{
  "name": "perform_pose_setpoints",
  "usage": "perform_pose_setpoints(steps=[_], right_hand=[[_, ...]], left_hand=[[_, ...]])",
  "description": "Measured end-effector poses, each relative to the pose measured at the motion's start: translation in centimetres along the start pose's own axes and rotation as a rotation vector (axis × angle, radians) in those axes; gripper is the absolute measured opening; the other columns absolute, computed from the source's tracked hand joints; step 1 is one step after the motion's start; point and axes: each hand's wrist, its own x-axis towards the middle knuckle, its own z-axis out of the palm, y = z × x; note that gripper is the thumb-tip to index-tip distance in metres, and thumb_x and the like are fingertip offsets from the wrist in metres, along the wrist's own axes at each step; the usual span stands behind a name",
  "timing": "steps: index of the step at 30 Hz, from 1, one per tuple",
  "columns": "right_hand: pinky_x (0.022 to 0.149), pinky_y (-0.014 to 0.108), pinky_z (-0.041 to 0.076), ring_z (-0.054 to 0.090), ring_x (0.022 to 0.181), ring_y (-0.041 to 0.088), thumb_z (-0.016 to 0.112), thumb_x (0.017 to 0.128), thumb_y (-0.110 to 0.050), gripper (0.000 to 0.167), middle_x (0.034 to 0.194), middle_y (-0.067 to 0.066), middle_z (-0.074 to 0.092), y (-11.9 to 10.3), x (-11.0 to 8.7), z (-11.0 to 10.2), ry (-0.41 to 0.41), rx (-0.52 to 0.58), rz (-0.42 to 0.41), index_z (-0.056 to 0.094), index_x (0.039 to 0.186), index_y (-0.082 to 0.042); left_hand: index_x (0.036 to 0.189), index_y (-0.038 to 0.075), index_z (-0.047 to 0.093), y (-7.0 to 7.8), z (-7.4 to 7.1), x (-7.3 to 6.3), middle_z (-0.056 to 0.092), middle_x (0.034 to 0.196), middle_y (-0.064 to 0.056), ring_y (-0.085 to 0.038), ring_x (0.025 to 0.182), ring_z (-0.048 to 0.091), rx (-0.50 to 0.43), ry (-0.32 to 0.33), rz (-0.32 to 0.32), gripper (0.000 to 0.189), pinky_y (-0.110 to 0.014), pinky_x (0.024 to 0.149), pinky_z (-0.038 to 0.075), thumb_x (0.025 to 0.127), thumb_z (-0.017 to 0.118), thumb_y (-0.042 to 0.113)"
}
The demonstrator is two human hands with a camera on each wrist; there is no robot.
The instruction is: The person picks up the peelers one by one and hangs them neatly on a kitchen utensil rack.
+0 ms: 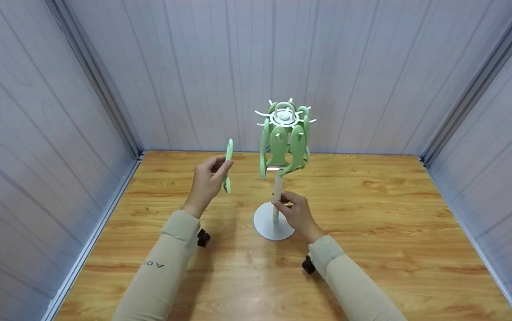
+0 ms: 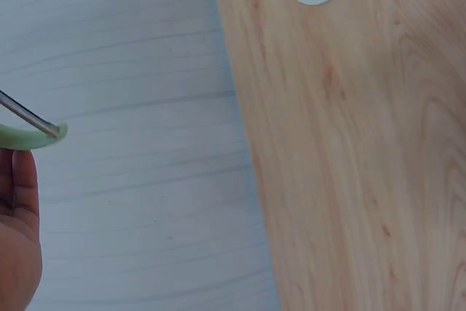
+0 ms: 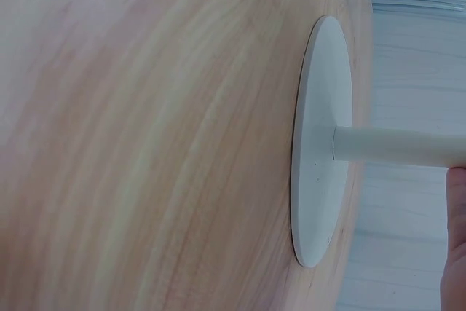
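Observation:
A green peeler (image 1: 229, 151), seen nearly edge-on in the head view, is pinched upright between the thumb and fingers of my left hand (image 1: 209, 178). In the left wrist view, the green end of this peeler (image 2: 33, 138) meets a metal strip at the left edge. To its right stands a white rack (image 1: 278, 183) with a ring of hooks on top. Several green peelers (image 1: 278, 147) hang from those hooks. My right hand (image 1: 297, 213) grips the rack's pole low down, above the round base (image 3: 320, 202). Most of that hand is outside the right wrist view.
The rack stands on a wood-grain surface (image 1: 372, 214). Pale panelled walls (image 1: 327, 53) rise behind and on both sides. A dark camera piece hangs under each wrist, the left one (image 1: 203, 237) and the right one (image 1: 308, 265).

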Motion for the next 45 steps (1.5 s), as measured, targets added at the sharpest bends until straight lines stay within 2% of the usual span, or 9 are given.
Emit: perform_pose_setpoints(steps=[11, 14, 19, 24, 30, 37, 45], right_hand=[[0.079, 0.02, 0.06, 0.073, 0.094, 0.02, 0.075, 0.103, -0.008, 0.013, 0.102, 0.017, 0.079, 0.0, -0.1, -0.1, -0.014, -0.015, 0.009, 0.08, 0.112, -0.001], [0.079, 0.021, 0.06, 0.073, 0.094, 0.021, 0.075, 0.102, -0.007, 0.015, 0.103, 0.017, 0.079, 0.0, -0.1, -0.1, -0.01, -0.024, 0.007, 0.079, 0.113, 0.003], [0.077, 0.019, 0.06, 0.071, 0.092, 0.012, 0.076, 0.101, -0.006, 0.012, 0.101, 0.017, 0.079, 0.0, -0.1, 0.0, -0.001, -0.021, -0.013, 0.079, 0.11, 0.002], [0.076, 0.02, 0.059, 0.068, 0.09, 0.006, 0.076, 0.101, -0.005, 0.009, 0.099, 0.017, 0.079, -0.1, -0.1, 0.0, 0.011, -0.008, -0.013, 0.08, 0.108, -0.001], [0.076, 0.018, 0.058, 0.068, 0.088, 0.007, 0.076, 0.101, -0.005, 0.008, 0.097, 0.016, 0.079, 0.1, 0.0, 0.1, 0.013, 0.025, -0.005, 0.081, 0.106, -0.001], [0.074, 0.02, 0.06, 0.068, 0.086, 0.004, 0.076, 0.099, 0.001, 0.008, 0.095, 0.018, 0.078, 0.3, -0.1, 0.2, 0.032, -0.008, -0.07, 0.079, 0.105, 0.004], [0.075, 0.02, 0.058, 0.069, 0.089, 0.009, 0.077, 0.099, -0.003, 0.009, 0.096, 0.016, 0.079, 0.1, -0.1, 0.1, 0.022, -0.005, -0.045, 0.08, 0.107, 0.001]], left_hand=[[0.121, -0.006, 0.072, 2.9, -0.7, 0.7, 0.073, 0.103, -0.018, -0.008, 0.084, 0.061, -0.044, -0.005, 0.097, 0.021, -0.018, 0.071, 0.052, 0.105, 0.072, 0.009], [0.121, -0.006, 0.072, 3.6, -0.8, 1.0, 0.074, 0.105, -0.019, -0.008, 0.088, 0.064, -0.043, -0.006, 0.137, 0.022, -0.018, 0.075, 0.055, 0.105, 0.072, 0.008], [0.12, -0.009, 0.071, 4.9, -0.9, 1.6, 0.075, 0.105, -0.02, -0.012, 0.091, 0.067, -0.031, 0.0, 0.227, 0.022, -0.02, 0.083, 0.056, 0.104, 0.073, 0.006], [0.119, -0.006, 0.073, 6.3, -0.9, 2.3, 0.076, 0.105, -0.018, -0.017, 0.094, 0.07, -0.022, -0.001, 0.294, 0.019, -0.023, 0.085, 0.057, 0.104, 0.072, 0.006], [0.118, -0.005, 0.074, 7.3, -0.7, 2.9, 0.076, 0.105, -0.017, -0.013, 0.092, 0.069, -0.043, -0.009, 0.324, 0.018, -0.022, 0.083, 0.058, 0.105, 0.072, 0.007], [0.118, -0.006, 0.074, 8.3, 0.0, 3.6, 0.074, 0.103, -0.018, -0.014, 0.09, 0.068, -0.048, -0.013, 0.366, 0.018, -0.022, 0.082, 0.057, 0.106, 0.07, 0.006], [0.118, -0.006, 0.074, 9.2, 0.7, 4.1, 0.071, 0.101, -0.018, -0.012, 0.085, 0.063, -0.031, -0.026, 0.402, 0.017, -0.021, 0.078, 0.053, 0.106, 0.068, 0.005]])
